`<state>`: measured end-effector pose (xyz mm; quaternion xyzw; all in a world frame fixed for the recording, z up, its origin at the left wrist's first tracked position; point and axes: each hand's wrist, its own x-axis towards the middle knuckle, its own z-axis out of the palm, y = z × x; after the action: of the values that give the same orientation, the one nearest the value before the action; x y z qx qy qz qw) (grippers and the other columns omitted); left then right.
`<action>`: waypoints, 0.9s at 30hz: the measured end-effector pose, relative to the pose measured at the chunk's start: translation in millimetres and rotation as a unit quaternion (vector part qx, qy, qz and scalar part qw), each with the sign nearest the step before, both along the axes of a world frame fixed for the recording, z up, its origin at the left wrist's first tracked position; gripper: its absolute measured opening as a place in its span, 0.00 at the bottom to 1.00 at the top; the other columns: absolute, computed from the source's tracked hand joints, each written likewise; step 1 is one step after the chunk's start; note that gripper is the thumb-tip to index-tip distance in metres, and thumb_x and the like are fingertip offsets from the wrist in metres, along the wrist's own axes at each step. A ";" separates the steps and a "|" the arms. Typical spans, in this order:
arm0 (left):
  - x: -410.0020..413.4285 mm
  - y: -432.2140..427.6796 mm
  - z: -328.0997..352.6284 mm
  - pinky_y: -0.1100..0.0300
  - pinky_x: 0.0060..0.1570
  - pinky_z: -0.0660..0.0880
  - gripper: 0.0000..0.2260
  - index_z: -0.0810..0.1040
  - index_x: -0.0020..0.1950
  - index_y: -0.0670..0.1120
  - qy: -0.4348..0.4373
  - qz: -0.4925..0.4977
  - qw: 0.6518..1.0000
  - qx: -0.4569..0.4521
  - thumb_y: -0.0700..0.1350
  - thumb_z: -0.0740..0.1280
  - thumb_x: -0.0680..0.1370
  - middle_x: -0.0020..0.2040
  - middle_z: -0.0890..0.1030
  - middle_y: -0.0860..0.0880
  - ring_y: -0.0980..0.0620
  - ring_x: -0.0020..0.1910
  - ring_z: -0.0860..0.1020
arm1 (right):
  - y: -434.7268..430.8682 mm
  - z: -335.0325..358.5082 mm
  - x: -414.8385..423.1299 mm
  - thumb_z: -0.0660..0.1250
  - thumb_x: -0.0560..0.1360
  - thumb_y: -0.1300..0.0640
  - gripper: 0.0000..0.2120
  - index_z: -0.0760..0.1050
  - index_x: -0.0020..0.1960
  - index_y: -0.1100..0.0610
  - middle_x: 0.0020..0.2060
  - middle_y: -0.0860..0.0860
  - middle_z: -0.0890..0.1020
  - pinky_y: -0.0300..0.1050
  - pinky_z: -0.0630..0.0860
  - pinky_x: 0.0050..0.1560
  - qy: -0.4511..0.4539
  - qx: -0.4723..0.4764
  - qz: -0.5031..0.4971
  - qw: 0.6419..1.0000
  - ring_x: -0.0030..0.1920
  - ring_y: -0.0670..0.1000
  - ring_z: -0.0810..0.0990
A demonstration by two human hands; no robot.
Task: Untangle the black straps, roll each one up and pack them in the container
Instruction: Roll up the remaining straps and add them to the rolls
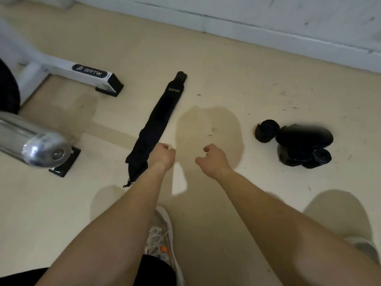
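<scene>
The left hand [165, 156], fisted and seemingly empty, hovers over the flat black strap [158, 118]; the right hand [213, 159] hangs loosely curled, empty.

The left hand [164, 156] and right hand [212, 159] hover, fingers curled, near a black strap [158, 116].

The floor [226, 83] is pale tan, with little dark bits [282, 92] on it near the wall [288, 17]. A long black strap [158, 112] lies flat and stretched out on it. To the right sits a small heap of rolled black straps [294, 147], maybe three or four, but that spot is blurry. A white machine frame [59, 68] stands on black feet at the left. A shoe [160, 234] stands near the bottom
</scene>
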<state>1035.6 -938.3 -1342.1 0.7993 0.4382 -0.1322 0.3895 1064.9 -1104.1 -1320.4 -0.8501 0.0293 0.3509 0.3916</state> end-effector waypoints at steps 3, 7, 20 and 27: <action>-6.8 31.3 -15.4 0.50 0.63 0.73 0.19 0.70 0.73 0.43 0.029 0.005 0.998 0.054 0.45 0.62 0.82 0.68 0.76 0.40 0.38 0.66 0.74 | 22.0 -20.4 -5.3 0.66 0.80 0.54 0.27 0.66 0.76 0.59 0.70 0.56 0.73 0.43 0.70 0.57 0.037 0.019 0.022 0.999 0.67 0.57 0.74; -5.4 70.5 -35.4 0.46 0.65 0.69 0.22 0.65 0.75 0.42 0.078 0.007 0.987 0.138 0.43 0.60 0.82 0.71 0.72 0.39 0.37 0.70 0.69 | 47.5 -50.8 -9.2 0.66 0.79 0.53 0.23 0.70 0.72 0.57 0.67 0.54 0.76 0.47 0.72 0.63 0.084 0.044 0.040 0.995 0.65 0.56 0.76; -2.0 74.0 -75.2 0.44 0.65 0.77 0.33 0.69 0.69 0.37 0.108 0.080 0.991 0.000 0.45 0.80 0.71 0.65 0.78 0.40 0.37 0.63 0.78 | 53.4 -97.4 3.4 0.66 0.79 0.54 0.18 0.74 0.67 0.56 0.60 0.55 0.80 0.58 0.78 0.64 0.141 0.067 -0.024 0.987 0.60 0.57 0.80; 1.9 -5.0 -45.2 0.47 0.55 0.81 0.22 0.70 0.71 0.44 -0.002 0.074 0.983 -0.166 0.37 0.71 0.79 0.62 0.81 0.42 0.40 0.57 0.81 | 7.5 -64.0 -5.2 0.62 0.82 0.54 0.25 0.65 0.77 0.60 0.71 0.57 0.74 0.52 0.73 0.69 0.116 0.041 0.001 0.992 0.69 0.58 0.74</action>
<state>1037.4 -943.3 -1387.3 0.6890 0.4674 -0.1721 0.5265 1059.7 -1096.7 -1384.4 -0.7870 0.0589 0.4484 0.4196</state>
